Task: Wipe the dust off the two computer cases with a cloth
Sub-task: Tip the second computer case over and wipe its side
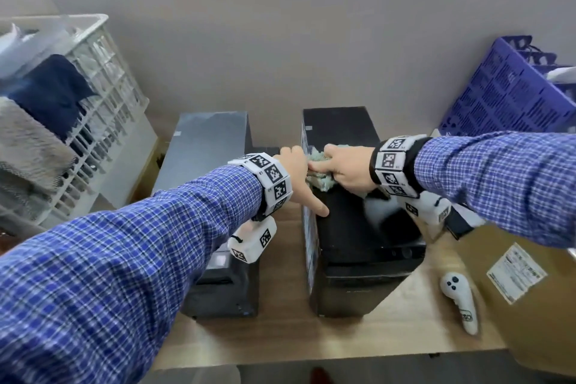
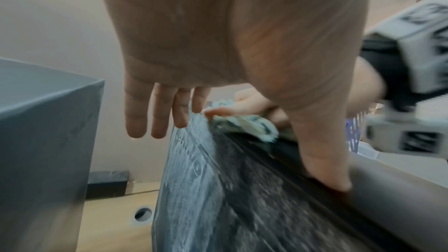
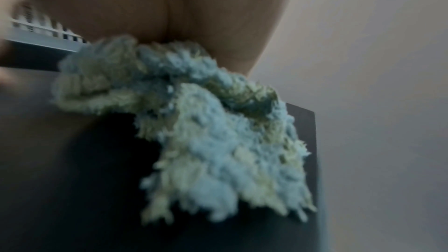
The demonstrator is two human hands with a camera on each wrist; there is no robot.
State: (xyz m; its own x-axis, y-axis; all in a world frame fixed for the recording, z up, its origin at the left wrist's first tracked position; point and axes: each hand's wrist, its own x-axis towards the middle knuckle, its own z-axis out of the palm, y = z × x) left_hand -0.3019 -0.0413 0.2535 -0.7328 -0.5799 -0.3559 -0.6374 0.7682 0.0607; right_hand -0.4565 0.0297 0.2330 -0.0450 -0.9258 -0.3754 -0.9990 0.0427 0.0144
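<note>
1. Head view: right hand (image 1: 349, 170) bunches the cloth (image 1: 318, 170) on the right case (image 1: 352, 227); fingers seemingly curled, though blurred.
2. Left hand (image 1: 299, 178), fingers straight, steadies its edge.
3. Cloth looks soft, light; hold it bunched.

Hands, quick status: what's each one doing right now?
Left hand: open, straight fingers and thumb bracing the right-hand computer case.
Right hand: presses the cloth onto that case's top; grip cannot be told.

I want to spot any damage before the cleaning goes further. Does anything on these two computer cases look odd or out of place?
One thing: the right case carries wrinkled clear film on its left side panel, under the left hand. No damage shows.
</note>
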